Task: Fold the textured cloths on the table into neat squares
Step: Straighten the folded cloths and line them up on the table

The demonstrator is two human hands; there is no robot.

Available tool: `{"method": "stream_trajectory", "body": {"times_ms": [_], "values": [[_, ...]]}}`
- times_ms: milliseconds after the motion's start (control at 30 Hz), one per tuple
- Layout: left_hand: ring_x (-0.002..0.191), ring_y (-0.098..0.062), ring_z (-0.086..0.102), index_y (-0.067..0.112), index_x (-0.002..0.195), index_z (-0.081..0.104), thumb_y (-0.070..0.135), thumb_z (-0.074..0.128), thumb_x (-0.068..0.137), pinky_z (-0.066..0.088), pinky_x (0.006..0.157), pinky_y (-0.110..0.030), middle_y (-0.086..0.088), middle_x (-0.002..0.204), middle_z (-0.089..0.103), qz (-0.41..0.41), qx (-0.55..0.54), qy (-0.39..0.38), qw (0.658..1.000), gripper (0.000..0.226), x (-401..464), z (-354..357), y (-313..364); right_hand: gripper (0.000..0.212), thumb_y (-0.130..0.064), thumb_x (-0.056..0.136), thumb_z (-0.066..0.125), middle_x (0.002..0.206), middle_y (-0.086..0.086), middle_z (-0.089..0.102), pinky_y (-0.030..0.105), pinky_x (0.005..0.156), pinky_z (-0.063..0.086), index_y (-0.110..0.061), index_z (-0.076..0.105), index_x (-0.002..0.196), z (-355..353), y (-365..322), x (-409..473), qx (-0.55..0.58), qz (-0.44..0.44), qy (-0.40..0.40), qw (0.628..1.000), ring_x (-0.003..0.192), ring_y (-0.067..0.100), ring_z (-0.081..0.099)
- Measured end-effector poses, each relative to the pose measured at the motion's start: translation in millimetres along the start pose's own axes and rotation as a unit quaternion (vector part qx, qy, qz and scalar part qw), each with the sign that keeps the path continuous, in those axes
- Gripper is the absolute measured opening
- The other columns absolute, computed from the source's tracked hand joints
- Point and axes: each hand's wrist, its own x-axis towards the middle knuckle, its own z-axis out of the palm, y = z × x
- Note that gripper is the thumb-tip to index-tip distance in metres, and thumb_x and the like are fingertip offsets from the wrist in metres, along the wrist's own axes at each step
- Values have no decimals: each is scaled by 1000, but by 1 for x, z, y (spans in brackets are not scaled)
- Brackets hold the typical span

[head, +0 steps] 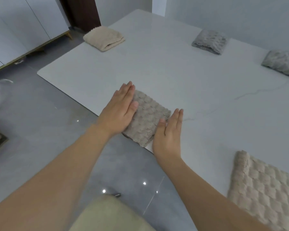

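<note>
Left hand [122,108], fingers straight, is pressing the left side of the folded taupe cloth [147,119] at the table's [173,77] near edge. Right hand [169,132], flat and on edge, is squaring its right side. Judged step: finishing this square. Next: the unfolded beige cloth [264,187], near-right edge.
</note>
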Motion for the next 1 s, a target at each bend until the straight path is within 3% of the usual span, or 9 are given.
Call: {"method": "stream_trajectory", "body": {"times_ms": [200, 400, 567, 667, 767, 1000], "values": [[145, 11, 4, 24, 157, 14, 36, 31, 107, 2, 114, -7, 16, 163, 7, -18, -202, -100, 974, 55, 21, -4, -30, 59, -34, 105, 22, 161, -5, -14, 34, 121, 0, -15, -4, 154, 41, -17, 18, 10, 11, 64, 998, 146, 4, -11], [143, 13, 8, 26, 155, 24, 33, 33, 107, 6, 120, -17, 19, 161, 14, 12, -293, -110, 950, 49, 32, -3, -39, 58, -34, 104, 19, 162, -4, -12, 34, 121, 0, -14, -1, 155, 57, -21, 28, -13, 22, 114, 993, 147, 6, -8], [144, 13, 4, 27, 155, 26, 38, 31, 106, 4, 118, -12, 21, 162, 8, 53, -239, -139, 959, 50, 34, -1, -42, 58, -34, 104, 18, 162, -3, -12, 31, 121, -3, -14, -2, 155, 60, -19, 29, -56, 18, 115, 992, 147, 6, -10], [149, 2, -2, 22, 157, 18, 39, 25, 107, -1, 122, -23, 11, 164, 5, 98, -91, -147, 980, 54, 37, 4, -49, 59, -36, 104, 15, 162, -1, -15, 31, 120, -8, -12, -5, 154, 59, -15, 31, -141, 24, 83, 986, 147, 10, -15], [149, -2, -4, 23, 158, 7, 44, 18, 106, -6, 121, -25, 8, 165, 3, 122, 28, -143, 982, 57, 40, 6, -59, 62, -38, 101, 11, 161, 3, -15, 38, 119, -11, -10, -7, 154, 53, -5, 31, -278, 28, 27, 960, 147, 16, -17], [149, -2, -2, 26, 157, 9, 43, 16, 106, -4, 122, -28, 11, 164, 8, 104, 60, -130, 984, 55, 37, 6, -66, 63, -44, 99, 3, 162, -1, -10, 40, 119, -11, -15, -5, 155, 9, 21, 31, -408, -5, -48, 912, 148, 14, -15]]}}
